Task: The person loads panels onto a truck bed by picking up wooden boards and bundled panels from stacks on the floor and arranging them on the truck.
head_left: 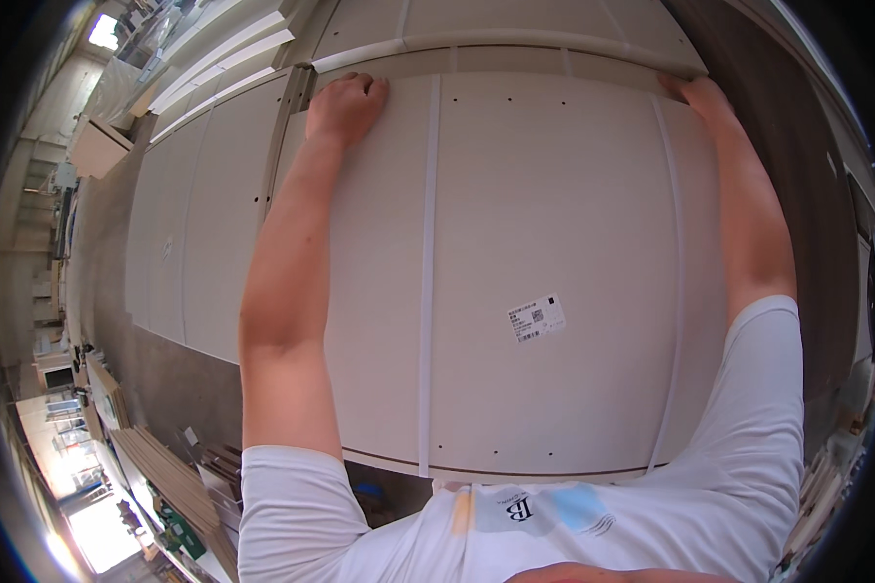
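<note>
A large pale grey-white flat panel (554,214) spans the middle, its near edge close to my shirt. Two light bands, a left strap (428,272) and a right strap (680,262), run along it from far to near. Small dark holes line its far and near edges, and a printed white label (537,319) is stuck on its face. My left hand (347,107) is curled at the far left corner of the panel. At the far right corner, my right hand (702,97) grips the edge, some of its fingers hidden behind it. Both arms are stretched forward.
Beyond the far edge lies another strapped panel (515,24). Similar panels (190,233) lie to the left, with long white strips (228,73) behind them. Stacked boards (170,476) stand at the lower left. Dark brown floor (807,194) runs along the right.
</note>
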